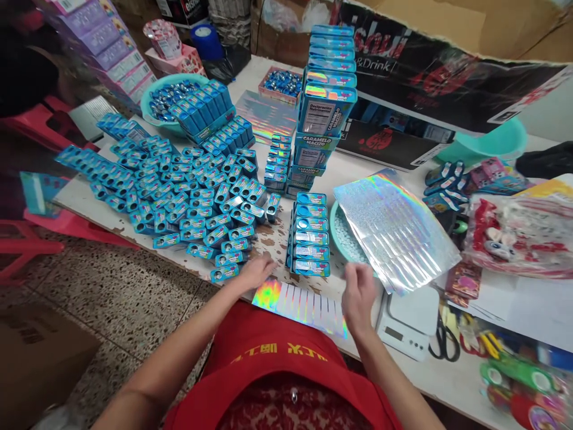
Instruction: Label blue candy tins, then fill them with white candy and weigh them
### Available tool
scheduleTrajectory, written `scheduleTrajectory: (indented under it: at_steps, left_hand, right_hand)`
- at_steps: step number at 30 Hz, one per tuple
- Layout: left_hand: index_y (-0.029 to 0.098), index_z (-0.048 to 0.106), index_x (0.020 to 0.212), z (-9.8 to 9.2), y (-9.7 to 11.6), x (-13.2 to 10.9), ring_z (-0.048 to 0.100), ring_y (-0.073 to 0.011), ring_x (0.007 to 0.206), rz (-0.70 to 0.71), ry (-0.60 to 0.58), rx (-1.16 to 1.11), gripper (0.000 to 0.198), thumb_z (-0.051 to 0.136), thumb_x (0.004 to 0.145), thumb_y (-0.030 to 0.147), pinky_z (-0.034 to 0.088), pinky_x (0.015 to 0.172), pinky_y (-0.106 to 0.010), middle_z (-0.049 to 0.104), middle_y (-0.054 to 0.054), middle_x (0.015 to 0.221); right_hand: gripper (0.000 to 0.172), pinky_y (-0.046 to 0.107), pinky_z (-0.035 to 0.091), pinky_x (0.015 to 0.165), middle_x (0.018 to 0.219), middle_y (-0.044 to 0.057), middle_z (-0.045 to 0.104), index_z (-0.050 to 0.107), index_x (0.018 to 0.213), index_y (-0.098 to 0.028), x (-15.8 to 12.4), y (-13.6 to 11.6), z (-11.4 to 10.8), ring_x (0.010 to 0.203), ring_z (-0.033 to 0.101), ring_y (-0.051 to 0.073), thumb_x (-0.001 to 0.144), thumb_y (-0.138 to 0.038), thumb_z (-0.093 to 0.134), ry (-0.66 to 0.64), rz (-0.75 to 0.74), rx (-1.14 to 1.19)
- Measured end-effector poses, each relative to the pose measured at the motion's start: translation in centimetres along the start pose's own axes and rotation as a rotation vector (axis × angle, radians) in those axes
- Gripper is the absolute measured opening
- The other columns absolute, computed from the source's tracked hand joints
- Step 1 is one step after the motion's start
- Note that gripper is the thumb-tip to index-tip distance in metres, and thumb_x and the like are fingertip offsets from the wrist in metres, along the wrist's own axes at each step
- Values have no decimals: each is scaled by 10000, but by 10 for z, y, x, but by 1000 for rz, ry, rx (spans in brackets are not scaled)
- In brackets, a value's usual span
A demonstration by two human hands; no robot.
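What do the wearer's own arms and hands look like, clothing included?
The left hand and right hand are ungloved; both forearms are bare, with no watch, cable or sleeve showing. A red garment with yellow lettering covers the front. Blur hides finer hand details.

Right fingers (354, 283) blurred, grip unclear

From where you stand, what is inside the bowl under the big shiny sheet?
In the bowl, small white pieces show at the left; the shiny sheet hides the rest.

Right hand (359, 295) loosely curled
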State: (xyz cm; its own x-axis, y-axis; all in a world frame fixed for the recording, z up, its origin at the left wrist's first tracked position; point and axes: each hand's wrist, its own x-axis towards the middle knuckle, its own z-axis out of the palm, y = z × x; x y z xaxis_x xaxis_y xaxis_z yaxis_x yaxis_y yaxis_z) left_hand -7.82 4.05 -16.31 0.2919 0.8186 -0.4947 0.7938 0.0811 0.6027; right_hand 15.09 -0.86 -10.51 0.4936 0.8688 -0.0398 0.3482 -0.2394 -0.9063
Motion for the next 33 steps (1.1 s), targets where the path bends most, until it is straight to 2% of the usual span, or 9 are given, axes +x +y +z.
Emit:
scheduleTrajectory:
  at_steps: [2,5,10,16,20,23,28,31,33]
  left_hand:
    - [180,647,857,11,-15,-10,599,-200,855,-20,-168,-40,227,481,804,326,418,726,-258,674,-58,887]
    - [165,668,829,24,-25,-15,595,-181,807,-55,-194,-66,227,470,779,264,401,692,-244,682,-47,844]
    - [162,678,760,30,-23,-10,575,-179,749,-91,-123,-76,213,493,738,265,376,638,-248,668,-36,749]
    - [151,663,690,38,-22,-8,552,-165,676,-195,-52,-139,155,524,707,218,330,555,-241,633,-24,661]
    - [149,657,691,43,-22,-6,557,-159,661,-226,-24,-194,131,534,706,191,339,553,-236,633,-18,660]
    - [150,648,682,45,-22,-4,572,-162,681,-226,-14,-213,116,539,716,172,366,588,-240,644,-28,686]
    - [155,634,753,27,-8,-17,583,-198,834,-211,98,-195,182,472,805,220,407,729,-285,657,-74,832]
    - [170,617,925,-2,17,-42,569,-193,927,-47,307,-403,335,346,891,364,422,814,-295,645,-80,969]
    - [196,586,1067,-22,39,-58,559,-188,977,168,226,-555,356,434,849,433,429,845,-283,622,-66,1089]
  right_hand:
    - [233,256,417,589,633,-27,500,521,718,-202,-30,12,-5,601,490,131,863,-383,493,-264,-107,-50]
    - [194,277,475,633,771,33,592,609,906,-193,-58,29,14,685,563,161,865,-349,502,-641,-267,-161]
    - [395,416,467,885,1093,155,587,567,1192,-180,-59,42,66,1056,538,295,814,-295,582,-777,-364,-572]
    - [397,430,461,885,1144,143,565,573,1189,-197,-59,41,65,1046,534,296,793,-204,592,-956,-452,-645]
    - [169,396,453,876,1077,112,580,633,941,-206,-57,38,61,1030,538,265,774,-193,613,-921,-442,-539]
    - [26,359,461,774,871,67,610,583,802,-212,-53,23,57,878,566,237,802,-193,565,-845,-414,-479]
    - [128,270,426,629,713,6,588,523,734,-218,-45,-25,30,650,543,153,857,-252,512,-727,-320,-238]
    - [143,240,417,578,665,-16,567,527,716,-216,-38,-52,10,584,503,123,843,-278,548,-666,-253,-111]
    - [141,233,418,567,651,-20,565,542,713,-213,-32,-65,2,580,496,118,833,-283,565,-643,-225,-54]
